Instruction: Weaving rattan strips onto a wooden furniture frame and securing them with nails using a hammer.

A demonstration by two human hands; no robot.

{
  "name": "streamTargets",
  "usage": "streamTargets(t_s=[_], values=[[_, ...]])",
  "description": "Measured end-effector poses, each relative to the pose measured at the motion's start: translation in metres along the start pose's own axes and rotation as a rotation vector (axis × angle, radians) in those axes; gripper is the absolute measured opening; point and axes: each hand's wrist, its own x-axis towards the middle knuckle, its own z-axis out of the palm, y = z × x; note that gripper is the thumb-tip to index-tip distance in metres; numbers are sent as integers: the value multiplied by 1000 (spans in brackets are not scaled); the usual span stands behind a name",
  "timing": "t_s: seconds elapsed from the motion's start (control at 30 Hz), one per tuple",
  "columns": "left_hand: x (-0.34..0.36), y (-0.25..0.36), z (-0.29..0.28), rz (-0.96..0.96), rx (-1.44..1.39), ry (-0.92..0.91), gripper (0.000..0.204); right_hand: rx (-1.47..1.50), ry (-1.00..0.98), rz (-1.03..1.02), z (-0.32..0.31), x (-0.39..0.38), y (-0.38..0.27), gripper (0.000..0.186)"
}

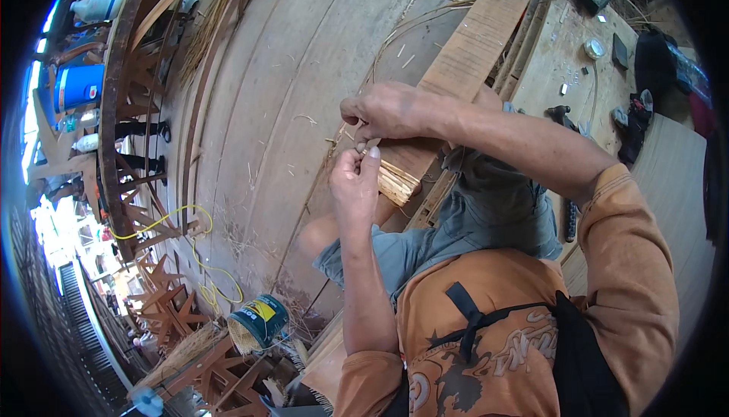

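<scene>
My left hand [355, 183] is closed, thumb against fingers, at the near end of my bent legs, pinching something small and pale that I cannot make out. Just above it, my right hand [389, 110] has its fingers curled in close to the left fingertips; whatever they hold is hidden. A short piece or bundle of pale split wood strips [399, 188] lies beside my left hand, over the end of a long wooden plank [471, 34] that passes under my right forearm.
A board [562, 53] at the right carries a hammer, a tin [594, 48] and small tools. Thin strips litter the wooden floor [281, 113]. At left are wooden frames, a blue bucket [76, 85], a yellow cord [205, 289] and a teal container [262, 318].
</scene>
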Motion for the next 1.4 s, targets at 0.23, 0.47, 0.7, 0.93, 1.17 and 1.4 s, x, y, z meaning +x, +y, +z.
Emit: streamTargets(t_s=[0.23, 0.47, 0.7, 0.93, 1.17, 1.4], values=[[8, -5, -1, -52, -138, 11, 18, 47, 167, -9, 10, -7, 2, 35], [13, 9, -8, -84, 34, -75, 26, 176, 168, 13, 13, -3, 13, 36], [14, 3, -6, -98, -38, -70, 26, 140, 108, 38, 7, -1, 8, 35], [21, 0, 2, -75, -75, -29, 25, -46, 14, 120, -42, -13, -26, 40], [17, -8, -5, -142, 111, 55, 31, -193, 851, -184, -135, -98, -94, 23], [12, -9, 15, 8, 68, 193, 25, 435, -10, 395, -27, -141, -66, 28]])
